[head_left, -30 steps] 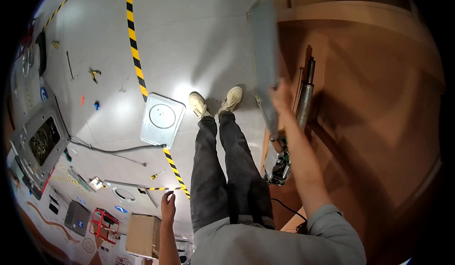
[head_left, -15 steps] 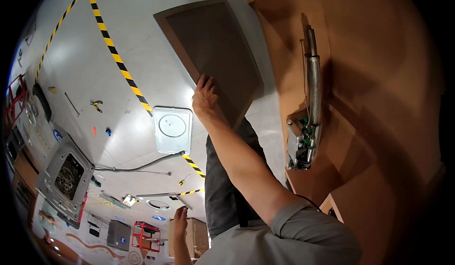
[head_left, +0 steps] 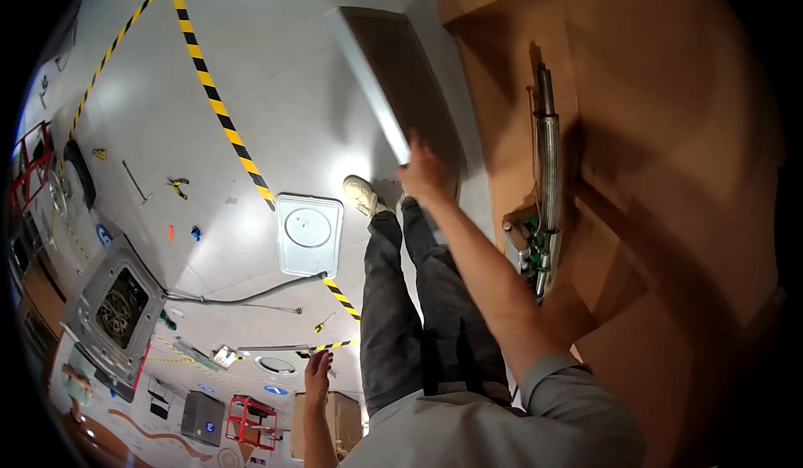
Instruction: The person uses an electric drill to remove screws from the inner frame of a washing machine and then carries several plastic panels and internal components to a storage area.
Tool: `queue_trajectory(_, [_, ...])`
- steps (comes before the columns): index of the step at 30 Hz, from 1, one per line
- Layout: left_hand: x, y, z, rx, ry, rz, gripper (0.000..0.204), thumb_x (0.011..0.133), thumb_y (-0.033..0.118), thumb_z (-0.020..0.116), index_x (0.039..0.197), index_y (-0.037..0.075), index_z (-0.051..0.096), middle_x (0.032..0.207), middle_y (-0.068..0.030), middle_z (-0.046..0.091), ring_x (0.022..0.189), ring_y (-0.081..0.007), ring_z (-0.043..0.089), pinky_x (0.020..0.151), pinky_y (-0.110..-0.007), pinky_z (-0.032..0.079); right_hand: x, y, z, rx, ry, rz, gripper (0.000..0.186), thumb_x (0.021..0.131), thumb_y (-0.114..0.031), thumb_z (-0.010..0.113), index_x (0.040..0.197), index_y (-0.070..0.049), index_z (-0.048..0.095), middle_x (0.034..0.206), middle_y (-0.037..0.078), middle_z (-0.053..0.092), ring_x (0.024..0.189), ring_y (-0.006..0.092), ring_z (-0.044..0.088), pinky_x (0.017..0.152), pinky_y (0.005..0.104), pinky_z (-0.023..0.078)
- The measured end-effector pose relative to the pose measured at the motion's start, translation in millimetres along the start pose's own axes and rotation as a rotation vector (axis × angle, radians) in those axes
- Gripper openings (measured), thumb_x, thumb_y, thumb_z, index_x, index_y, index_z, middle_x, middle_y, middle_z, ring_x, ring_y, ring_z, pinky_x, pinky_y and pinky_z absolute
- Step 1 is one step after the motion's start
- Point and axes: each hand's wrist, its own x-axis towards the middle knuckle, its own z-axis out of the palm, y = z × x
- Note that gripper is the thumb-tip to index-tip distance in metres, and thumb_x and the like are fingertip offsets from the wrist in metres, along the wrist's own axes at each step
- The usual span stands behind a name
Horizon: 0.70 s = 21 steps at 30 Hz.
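Note:
My right hand [head_left: 422,171] is closed on the near end of a flat, dark panel [head_left: 406,75] with a pale, bright side edge. The panel is tilted, standing partly on edge above the floor, beside a large cardboard sheet. At the lower left, my left hand [head_left: 318,378] hangs free with its fingers loosely apart and nothing in them. Left of my legs, a pale rectangular cover [head_left: 309,234] with a round pressed ring lies on the floor.
Along the brown cardboard [head_left: 652,217] on the right lies a metal tube assembly [head_left: 548,167] with green parts. Yellow-black tape [head_left: 217,112] crosses the floor. Pliers [head_left: 177,187], a grey hose [head_left: 251,299] and a grey appliance housing [head_left: 117,313] are at the left. A person [head_left: 79,384] stands far left.
My right hand has swung the panel to the right and tipped it, so its pale edge now shows. My shoe has come into view. The left hand stays low and free.

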Motion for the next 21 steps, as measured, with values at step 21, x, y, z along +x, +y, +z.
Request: queue_trajectory(21, [-36, -26, 70, -0.129, 0.055, 0.016, 0.030, 0.094, 0.019, 0.055, 0.112, -0.005, 0.058, 0.104, -0.0113, 0.065, 0.098, -0.0172, 0.059, 0.089, -0.028, 0.044, 64, 135, -205, 0.375, -0.100, 0.360, 0.080, 0.083, -0.016, 0.067, 0.146, -0.005, 0.019, 0.146, 0.016, 0.033, 0.132, 0.0312, 0.034, 0.105, 0.0378, 0.031])
